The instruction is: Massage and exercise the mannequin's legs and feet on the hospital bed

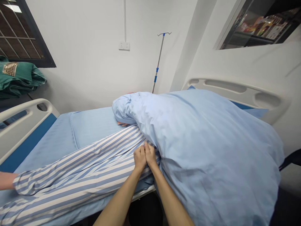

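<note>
Hospital bed [23,117] with a blue quilt [207,150] heaped over one side.
A striped pyjama leg [77,169] lies on the blue sheet [94,127] beside it; the left hand [139,158] and right hand [150,155] rest touching on the cloth, seemingly unclenched, though any grip is hard to tell.

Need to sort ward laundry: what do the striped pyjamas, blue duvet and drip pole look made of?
The striped pyjamas look like woven cotton or a cotton blend, matte, with soft creases. The blue duvet seems a smooth, matte cotton-type cloth, puffy and wrinkled. The drip pole looks like brushed metal, with a dull sheen and blue plastic-looking fittings.
</note>
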